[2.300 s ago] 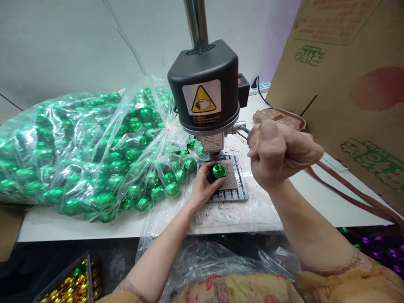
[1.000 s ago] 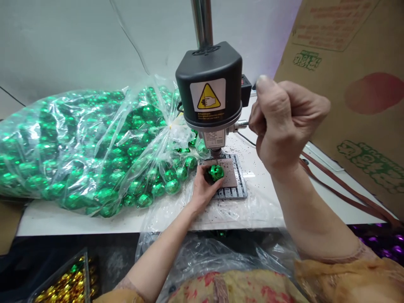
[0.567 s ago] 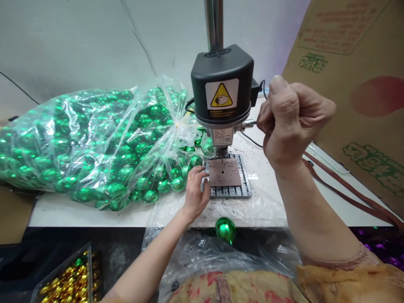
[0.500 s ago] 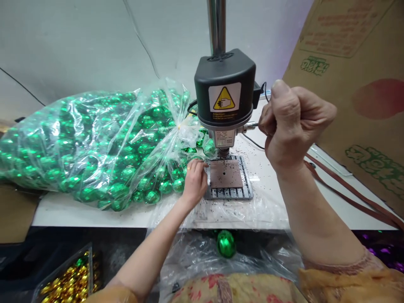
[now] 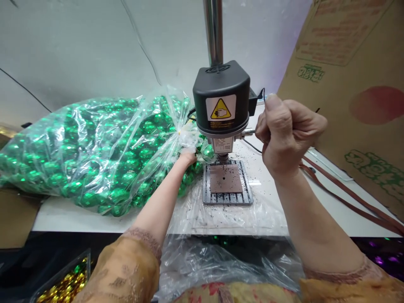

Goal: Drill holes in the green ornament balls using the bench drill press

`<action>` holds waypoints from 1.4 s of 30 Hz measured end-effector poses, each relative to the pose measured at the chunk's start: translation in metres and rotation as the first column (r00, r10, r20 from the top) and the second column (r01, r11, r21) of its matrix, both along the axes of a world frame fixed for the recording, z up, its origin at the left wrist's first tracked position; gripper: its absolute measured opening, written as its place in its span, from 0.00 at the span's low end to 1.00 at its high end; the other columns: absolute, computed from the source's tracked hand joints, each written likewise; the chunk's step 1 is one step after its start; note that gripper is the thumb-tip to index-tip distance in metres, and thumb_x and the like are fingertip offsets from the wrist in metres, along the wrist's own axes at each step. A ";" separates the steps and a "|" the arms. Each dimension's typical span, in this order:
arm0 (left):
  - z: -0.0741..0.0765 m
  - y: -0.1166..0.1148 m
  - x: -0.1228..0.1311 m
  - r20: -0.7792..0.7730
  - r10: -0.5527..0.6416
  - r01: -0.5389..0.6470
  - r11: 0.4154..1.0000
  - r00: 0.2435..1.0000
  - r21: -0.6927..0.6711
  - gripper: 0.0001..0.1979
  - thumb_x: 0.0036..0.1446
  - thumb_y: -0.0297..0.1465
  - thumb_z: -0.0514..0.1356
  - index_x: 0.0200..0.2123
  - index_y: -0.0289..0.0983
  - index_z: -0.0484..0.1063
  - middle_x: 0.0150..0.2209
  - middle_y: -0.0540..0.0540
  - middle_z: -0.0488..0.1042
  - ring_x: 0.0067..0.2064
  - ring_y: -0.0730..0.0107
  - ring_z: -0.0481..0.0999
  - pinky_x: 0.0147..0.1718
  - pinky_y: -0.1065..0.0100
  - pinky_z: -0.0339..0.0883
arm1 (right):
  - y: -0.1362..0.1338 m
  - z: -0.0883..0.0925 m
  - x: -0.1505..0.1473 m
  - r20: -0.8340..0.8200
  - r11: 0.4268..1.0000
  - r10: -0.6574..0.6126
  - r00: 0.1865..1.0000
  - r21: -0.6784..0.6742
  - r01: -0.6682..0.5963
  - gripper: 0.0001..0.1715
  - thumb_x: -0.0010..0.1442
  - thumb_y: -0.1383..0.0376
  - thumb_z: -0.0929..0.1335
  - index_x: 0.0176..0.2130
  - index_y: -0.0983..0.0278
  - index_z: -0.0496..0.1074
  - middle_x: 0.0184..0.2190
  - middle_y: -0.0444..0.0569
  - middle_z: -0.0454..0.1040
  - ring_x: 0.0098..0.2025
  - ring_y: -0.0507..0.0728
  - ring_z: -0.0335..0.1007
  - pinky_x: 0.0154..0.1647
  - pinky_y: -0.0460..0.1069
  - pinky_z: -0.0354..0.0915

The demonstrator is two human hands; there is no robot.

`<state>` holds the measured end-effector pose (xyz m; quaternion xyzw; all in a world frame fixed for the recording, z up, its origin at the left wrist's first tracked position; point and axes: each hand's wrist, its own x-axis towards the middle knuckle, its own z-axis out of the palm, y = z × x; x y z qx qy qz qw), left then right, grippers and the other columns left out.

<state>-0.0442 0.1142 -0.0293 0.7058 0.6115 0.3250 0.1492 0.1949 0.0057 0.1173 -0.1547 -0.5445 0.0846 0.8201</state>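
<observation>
My right hand [image 5: 287,136] is closed in a fist around the feed handle [image 5: 248,132] of a small drill press [image 5: 221,94]. Under the chuck [image 5: 223,158] lies a brown square board [image 5: 230,183] with one dark hole, on the slotted metal base [image 5: 206,195]. My left hand [image 5: 188,158] reaches into the opening of a clear plastic bag [image 5: 94,147] full of shiny green faceted balls. Its fingers are hidden among the plastic and the balls, so I cannot tell what they hold. A green ball [image 5: 207,151] shows just beyond that hand.
Dark shavings are scattered over the base and the white table [image 5: 268,214]. A large cardboard box [image 5: 341,109] leans at the right, with a brown strap [image 5: 344,195] before it. Clear plastic sheeting [image 5: 221,265] hangs over the front edge. Gold balls [image 5: 65,288] fill a container at lower left.
My left hand has moved forward from beside the base into the bag opening. The green ball below the table's front edge has dropped mostly out of sight. My right hand keeps hold of the feed handle.
</observation>
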 end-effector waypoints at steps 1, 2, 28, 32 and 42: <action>0.003 -0.006 0.000 0.001 -0.027 0.027 1.000 1.000 0.009 0.07 0.52 0.29 0.68 0.28 0.36 0.72 0.33 0.43 0.76 0.46 0.54 0.76 0.56 0.50 0.66 | 0.000 0.000 0.000 0.000 1.000 0.010 1.000 0.008 -0.010 0.25 0.62 0.67 0.69 0.17 0.63 0.59 0.12 0.38 0.52 0.15 0.44 0.49 0.17 0.47 0.51; 0.006 -0.015 0.001 0.005 -0.054 0.053 0.998 0.999 0.024 0.04 0.54 0.29 0.66 0.32 0.36 0.74 0.35 0.43 0.76 0.47 0.55 0.75 0.56 0.51 0.67 | 0.000 0.001 0.000 -0.002 1.000 0.018 1.000 0.009 -0.018 0.25 0.62 0.67 0.69 0.17 0.63 0.59 0.12 0.38 0.52 0.15 0.44 0.49 0.17 0.46 0.51; -0.030 -0.125 0.063 0.713 -0.069 0.159 0.985 0.697 -0.060 0.27 0.56 0.46 0.68 0.52 0.40 0.67 0.45 0.45 0.78 0.47 0.65 0.78 0.49 0.63 0.71 | -0.011 0.005 0.001 0.004 0.996 0.031 1.000 -0.085 -0.031 0.26 0.63 0.67 0.67 0.16 0.64 0.60 0.12 0.36 0.55 0.15 0.42 0.49 0.19 0.46 0.50; -0.037 -0.125 0.067 0.647 -0.099 0.169 0.984 0.756 -0.048 0.26 0.56 0.43 0.68 0.54 0.40 0.68 0.48 0.43 0.77 0.50 0.62 0.77 0.52 0.61 0.70 | -0.010 0.005 0.001 0.020 0.994 -0.026 0.999 -0.102 0.028 0.27 0.64 0.65 0.68 0.16 0.63 0.58 0.12 0.36 0.54 0.15 0.41 0.49 0.18 0.45 0.51; -0.033 -0.130 0.075 0.457 -0.196 0.218 0.976 0.868 0.004 0.26 0.52 0.36 0.71 0.53 0.39 0.70 0.51 0.43 0.75 0.54 0.58 0.75 0.56 0.57 0.68 | -0.010 0.006 0.000 0.014 0.996 -0.038 0.999 -0.084 0.039 0.27 0.63 0.68 0.68 0.16 0.64 0.58 0.12 0.36 0.55 0.15 0.41 0.49 0.18 0.45 0.48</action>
